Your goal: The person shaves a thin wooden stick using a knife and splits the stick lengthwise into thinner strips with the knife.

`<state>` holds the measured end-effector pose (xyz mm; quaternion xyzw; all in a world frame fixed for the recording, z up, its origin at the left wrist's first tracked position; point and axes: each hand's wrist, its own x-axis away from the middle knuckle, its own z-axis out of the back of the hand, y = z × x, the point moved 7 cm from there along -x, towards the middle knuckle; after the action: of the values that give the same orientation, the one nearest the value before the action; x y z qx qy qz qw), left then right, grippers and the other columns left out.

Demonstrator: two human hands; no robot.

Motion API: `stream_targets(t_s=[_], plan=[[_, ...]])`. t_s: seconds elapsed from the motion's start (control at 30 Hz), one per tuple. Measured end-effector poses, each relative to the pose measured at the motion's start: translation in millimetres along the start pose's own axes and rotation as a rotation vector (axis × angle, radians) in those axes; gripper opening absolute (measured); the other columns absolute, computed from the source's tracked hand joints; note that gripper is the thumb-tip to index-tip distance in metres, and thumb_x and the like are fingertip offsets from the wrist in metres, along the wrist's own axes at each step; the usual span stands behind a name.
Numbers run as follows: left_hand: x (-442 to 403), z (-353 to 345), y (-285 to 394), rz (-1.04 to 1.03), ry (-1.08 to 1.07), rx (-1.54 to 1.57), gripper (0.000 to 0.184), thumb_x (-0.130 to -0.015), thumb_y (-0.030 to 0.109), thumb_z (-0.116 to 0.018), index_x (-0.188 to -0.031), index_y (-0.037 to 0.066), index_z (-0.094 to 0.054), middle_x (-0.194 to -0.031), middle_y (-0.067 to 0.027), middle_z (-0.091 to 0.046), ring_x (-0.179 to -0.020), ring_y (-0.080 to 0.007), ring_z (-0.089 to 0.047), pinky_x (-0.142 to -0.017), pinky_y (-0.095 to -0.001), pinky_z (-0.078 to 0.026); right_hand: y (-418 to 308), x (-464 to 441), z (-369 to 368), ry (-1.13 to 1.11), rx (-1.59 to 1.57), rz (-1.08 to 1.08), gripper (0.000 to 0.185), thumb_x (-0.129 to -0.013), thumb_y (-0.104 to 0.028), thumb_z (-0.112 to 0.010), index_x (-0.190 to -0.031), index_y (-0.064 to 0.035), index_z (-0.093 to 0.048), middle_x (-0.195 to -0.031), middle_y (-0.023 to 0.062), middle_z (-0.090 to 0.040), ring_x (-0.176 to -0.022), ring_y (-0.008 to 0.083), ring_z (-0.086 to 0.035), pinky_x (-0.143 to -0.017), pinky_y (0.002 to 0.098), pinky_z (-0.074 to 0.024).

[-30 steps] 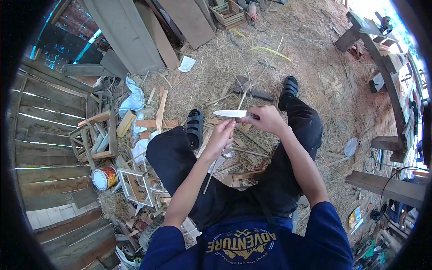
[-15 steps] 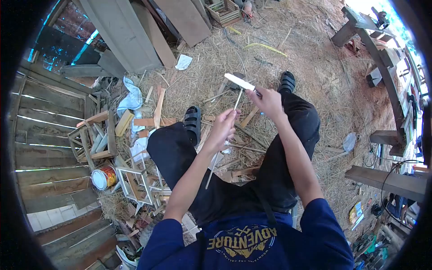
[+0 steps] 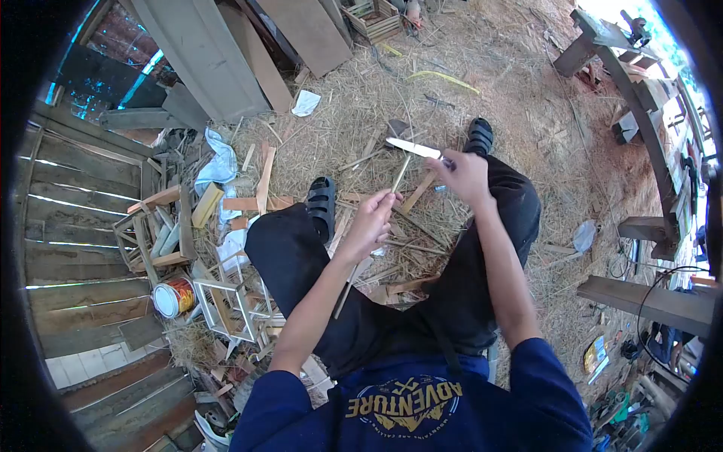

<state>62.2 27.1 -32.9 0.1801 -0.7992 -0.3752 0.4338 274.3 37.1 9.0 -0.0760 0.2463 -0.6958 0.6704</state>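
Note:
My left hand (image 3: 369, 224) is closed around a thin wooden stick (image 3: 402, 173). The stick's upper end points away from me, and its lower end passes below my hand over my dark trousers. In my right hand (image 3: 465, 177) is a knife (image 3: 413, 148), gripped by its handle. Its bright blade points left and lies across the stick's upper end, touching it or very close; I cannot tell which. The fingers of my right hand hide most of the handle.
Straw and wood scraps cover the ground between my sandals (image 3: 321, 209). At left are a wooden frame (image 3: 226, 309), a paint can (image 3: 175, 297) and a slatted wall (image 3: 90, 248). Boards (image 3: 203, 56) lean at the back. A wooden bench (image 3: 648, 301) stands right.
The knife's blade has turned and shifted slightly down and right along the stick's end. My right hand has moved a little right and down; the stick's lower end has swung left.

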Motion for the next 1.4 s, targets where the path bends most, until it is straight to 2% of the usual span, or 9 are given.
stream_targets(t_s=[0.2, 0.33, 0.47, 0.6, 0.73, 0.83, 1.0, 1.13, 1.4], plan=[[-6, 1, 7, -0.03, -0.002, 0.03, 0.022, -0.109, 0.028, -0.046, -0.113, 0.009, -0.057, -0.06, 0.0101, -0.028, -0.042, -0.0002, -0.023, -0.037, -0.0212, -0.016, -32, 6, -5, 0.019, -0.019, 0.267, 0.045, -0.089, -0.054, -0.069, -0.077, -0.0102, -0.07, -0.057, 0.0128, -0.062, -0.055, 0.0327, -0.066, -0.053, 0.0416, -0.0517], [-5, -2, 10, -0.024, 0.005, 0.028, 0.023, -0.109, 0.029, -0.047, -0.113, 0.009, -0.058, -0.062, 0.0099, -0.028, -0.042, -0.0002, -0.023, -0.037, -0.0211, -0.016, 10, -12, -3, 0.073, 0.016, -0.105, 0.043, -0.088, -0.053, -0.071, -0.078, -0.011, -0.069, -0.061, 0.0104, -0.064, -0.058, 0.0317, -0.067, -0.055, 0.0398, -0.0521], [-7, 0, 8, -0.015, 0.015, 0.027, 0.022, -0.109, 0.029, -0.047, -0.112, 0.01, -0.058, -0.062, 0.0097, -0.028, -0.042, -0.0004, -0.023, -0.037, -0.0215, -0.016, -31, 4, -7, 0.105, -0.028, 0.324, 0.048, -0.087, -0.055, -0.07, -0.075, -0.0094, -0.068, -0.056, 0.0112, -0.061, -0.053, 0.0326, -0.065, -0.05, 0.0398, -0.0489], [-7, -3, 10, -0.01, -0.009, 0.015, 0.021, -0.109, 0.028, -0.046, -0.112, 0.01, -0.058, -0.061, 0.01, -0.028, -0.041, -0.0003, -0.023, -0.037, -0.0216, -0.016, 10, -14, 7, 0.073, -0.038, -0.139, 0.048, -0.087, -0.055, -0.071, -0.079, -0.008, -0.07, -0.059, 0.0125, -0.063, -0.057, 0.0337, -0.066, -0.053, 0.0411, -0.0497], [-10, -2, 9, -0.028, 0.006, 0.035, 0.021, -0.11, 0.027, -0.046, -0.111, 0.009, -0.057, -0.06, 0.0102, -0.027, -0.042, -0.0004, -0.023, -0.037, -0.022, -0.015, -31, 0, -9, -0.021, -0.048, 0.194, 0.05, -0.086, -0.055, -0.072, -0.074, -0.007, -0.07, -0.056, 0.0135, -0.062, -0.055, 0.0332, -0.066, -0.053, 0.0421, -0.0501], [-5, 0, 9, -0.002, -0.011, -0.003, 0.021, -0.11, 0.027, -0.046, -0.11, 0.009, -0.056, -0.06, 0.0102, -0.026, -0.042, -0.0005, -0.022, -0.037, -0.0221, -0.015, 11, -14, 11, 0.036, -0.097, -0.169, 0.047, -0.087, -0.054, -0.072, -0.08, -0.0078, -0.071, -0.057, 0.0129, -0.062, -0.055, 0.0331, -0.066, -0.054, 0.043, -0.0506], [-13, 1, 17, -0.026, 0.003, 0.058, 0.021, -0.11, 0.028, -0.046, -0.108, 0.011, -0.057, -0.06, 0.0105, -0.027, -0.042, -0.0002, -0.022, -0.038, -0.022, -0.015, -35, -3, -7, -0.015, -0.047, 0.191, 0.048, -0.088, -0.054, -0.071, -0.077, -0.007, -0.072, -0.06, 0.0146, -0.063, -0.057, 0.0337, -0.066, -0.055, 0.0422, -0.0502], [-8, 3, 14, 0.001, -0.004, 0.014, 0.022, -0.11, 0.028, -0.045, -0.108, 0.011, -0.057, -0.06, 0.0106, -0.027, -0.042, 0.0001, -0.023, -0.038, -0.0219, -0.016, 18, -17, 7, 0.074, -0.115, -0.197, 0.048, -0.089, -0.054, -0.07, -0.083, -0.0064, -0.072, -0.059, 0.0137, -0.062, -0.056, 0.0335, -0.065, -0.055, 0.0422, -0.0502], [-7, 7, 15, -0.024, -0.001, 0.034, 0.023, -0.11, 0.029, -0.044, -0.108, 0.01, -0.057, -0.06, 0.0106, -0.027, -0.043, 0.0004, -0.023, -0.038, -0.0215, -0.016, -12, -5, 0, 0.084, -0.14, -0.017, 0.045, -0.089, -0.052, -0.07, -0.085, -0.0076, -0.072, -0.061, 0.0112, -0.063, -0.06, 0.0342, -0.066, -0.057, 0.0438, -0.0506]])
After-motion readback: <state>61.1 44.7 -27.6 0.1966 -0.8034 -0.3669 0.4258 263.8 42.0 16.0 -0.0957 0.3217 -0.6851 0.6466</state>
